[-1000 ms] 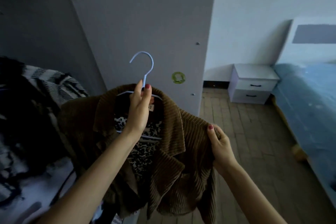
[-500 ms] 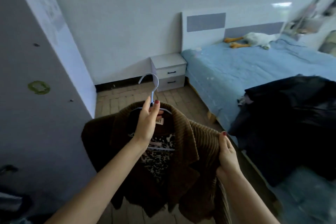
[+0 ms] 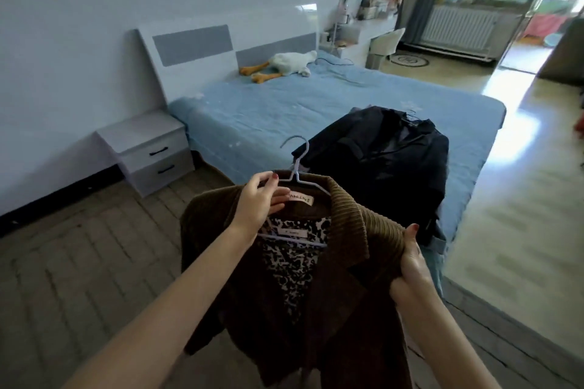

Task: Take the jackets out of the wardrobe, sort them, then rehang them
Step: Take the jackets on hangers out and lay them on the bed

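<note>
Head view: the left hand [image 3: 259, 202] pinches the collar of a brown corduroy jacket [image 3: 347, 287] on its white hanger [image 3: 297, 164], the right hand [image 3: 410, 271] gripping its shoulder. Beyond, a black jacket [image 3: 385, 155] lies on the blue bed [image 3: 284, 104], near a plush goose [image 3: 287, 63] and a nightstand [image 3: 148, 148].

Bare blue bed [image 3: 284, 104] surface lies open left of the dark jacket [image 3: 385, 151] heaped near its foot, with a plush goose [image 3: 284, 63] by the headboard and a nightstand [image 3: 148, 148] flanking the tiled floor [image 3: 88, 262] gap.
</note>
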